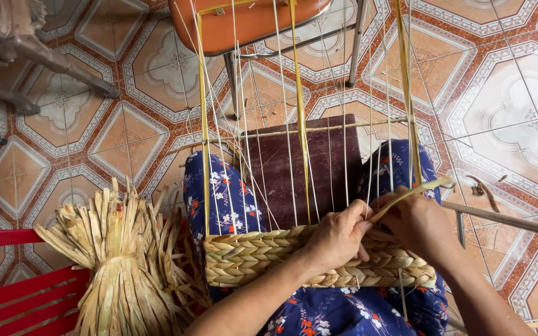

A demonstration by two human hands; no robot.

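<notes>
2 hands, left and right, pinch flat straw strand over braided mat (coarse, ribbed).

Single head cam, steep look-down, close over lap w/ woven strip, tiled floor beyond.

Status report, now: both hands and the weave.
Left hand pinching weave. Right hand gripping straw strand. Woven straw band several rows up on lap. Upright strings taut, unobstructed.

Flat band of woven straw plait across the lap, one loose pale strand angled up from its right end
</notes>
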